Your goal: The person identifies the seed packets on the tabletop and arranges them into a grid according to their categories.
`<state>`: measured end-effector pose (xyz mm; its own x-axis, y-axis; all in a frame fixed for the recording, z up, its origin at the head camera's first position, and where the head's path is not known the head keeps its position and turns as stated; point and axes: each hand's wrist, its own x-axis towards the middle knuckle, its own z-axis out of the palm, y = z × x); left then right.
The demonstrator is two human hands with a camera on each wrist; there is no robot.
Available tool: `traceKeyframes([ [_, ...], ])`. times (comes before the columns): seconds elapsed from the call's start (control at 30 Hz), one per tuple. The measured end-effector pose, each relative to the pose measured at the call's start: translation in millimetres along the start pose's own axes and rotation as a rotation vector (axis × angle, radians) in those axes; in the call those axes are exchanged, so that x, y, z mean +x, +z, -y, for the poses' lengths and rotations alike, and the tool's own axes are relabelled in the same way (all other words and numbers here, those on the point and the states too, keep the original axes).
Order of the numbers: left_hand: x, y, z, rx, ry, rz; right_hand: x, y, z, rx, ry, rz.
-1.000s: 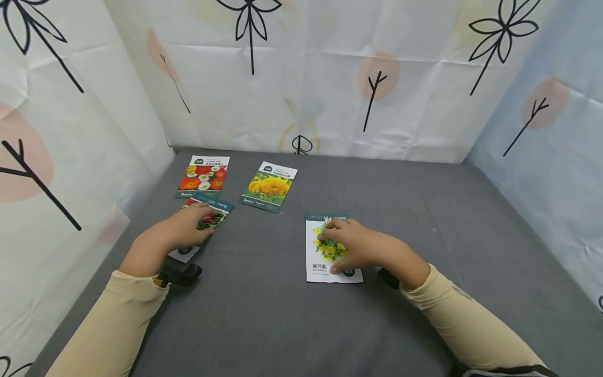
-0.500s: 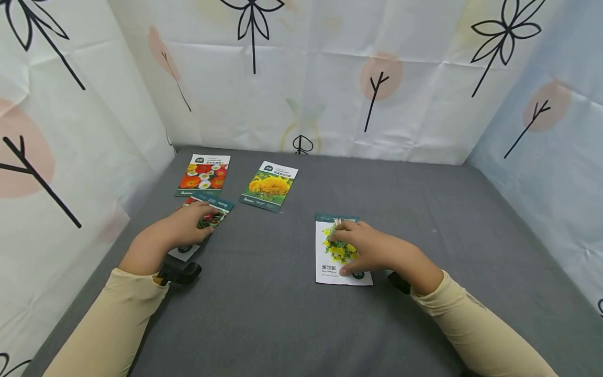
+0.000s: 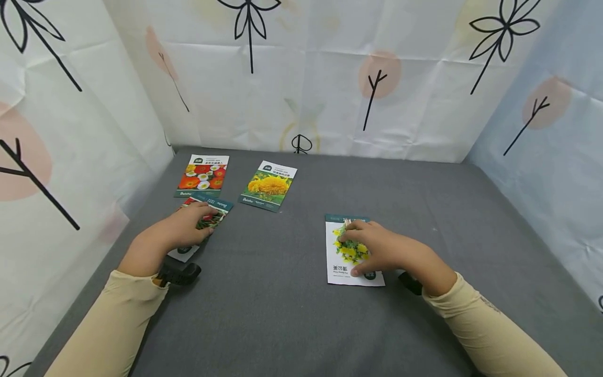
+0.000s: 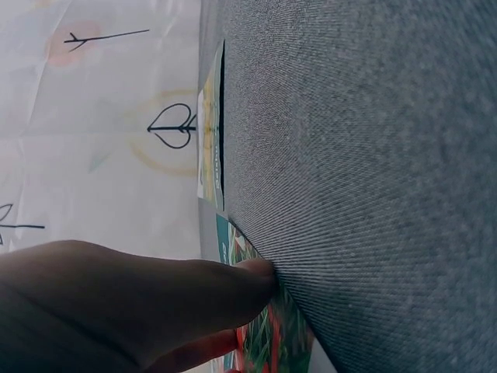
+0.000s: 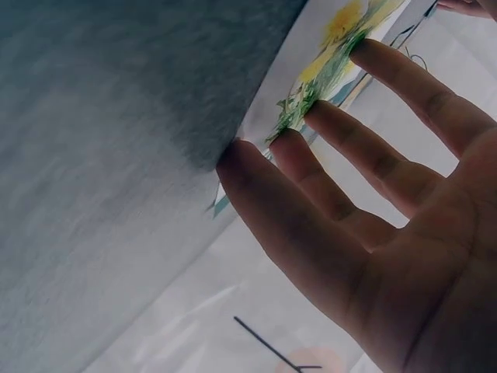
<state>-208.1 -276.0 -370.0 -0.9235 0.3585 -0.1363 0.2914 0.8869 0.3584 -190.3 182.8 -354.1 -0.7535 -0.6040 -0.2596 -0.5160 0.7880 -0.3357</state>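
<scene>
Here the left hand (image 3: 181,229), fingers loose, touches a red packet (image 3: 208,222); the right hand (image 3: 385,248), fingers spread, a white packet (image 3: 346,252).

The counter (image 3: 264,314) is grey, the wall (image 3: 306,78) at twelve o'clock white with black line flowers and peach discs, the sleeves (image 3: 110,319) beige. Towards nine, the orange packet (image 3: 202,176) adds red and white; the yellow packet (image 3: 268,186), green. The red packet (image 3: 220,213) past eight has green and teal; the white packet (image 3: 346,254) past four, yellow, green and teal.
</scene>
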Motion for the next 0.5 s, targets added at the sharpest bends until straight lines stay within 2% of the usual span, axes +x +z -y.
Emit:
traceKeyframes([
  [0.5,0.2,1.6,-1.4,-0.011,-0.026,0.003,-16.1,-5.7,-23.4,0.016,0.028,-0.014],
])
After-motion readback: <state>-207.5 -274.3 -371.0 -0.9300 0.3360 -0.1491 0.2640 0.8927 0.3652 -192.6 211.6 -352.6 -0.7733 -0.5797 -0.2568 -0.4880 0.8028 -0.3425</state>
